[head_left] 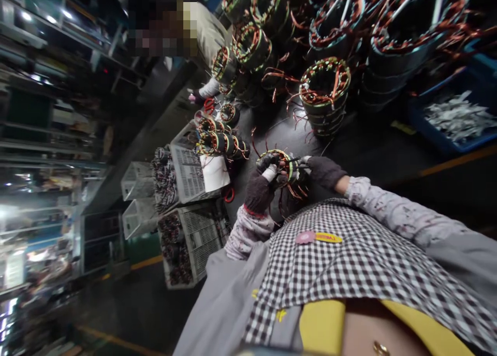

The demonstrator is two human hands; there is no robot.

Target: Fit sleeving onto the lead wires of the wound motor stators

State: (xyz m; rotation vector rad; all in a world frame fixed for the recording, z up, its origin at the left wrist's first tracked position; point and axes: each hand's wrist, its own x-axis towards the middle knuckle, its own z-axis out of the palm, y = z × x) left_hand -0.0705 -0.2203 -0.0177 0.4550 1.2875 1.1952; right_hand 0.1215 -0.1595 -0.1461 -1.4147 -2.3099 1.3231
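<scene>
A motor stator (286, 164), a ring core with copper windings and loose copper leads, sits on the dark work surface right in front of me. My left hand (268, 168), in a dark glove with pale wrapped fingers, grips its left rim. At the opposite rim is my right hand (306, 167), also gloved, with its fingers drawn together. A thin dark piece spans the stator's opening near the right fingertips; whether they pinch it or a winding lead is too small to tell. Copper leads stick out below and above the ring.
Stacked larger stators (325, 97) stand behind, their leads sticking out. Smaller stators (221, 143) lie to the left beside grey plastic crates (190, 172). Red-handled scissors (208, 106) lie near a co-worker's gloved hand (196, 95). A blue bin (446, 138) at right holds white pieces.
</scene>
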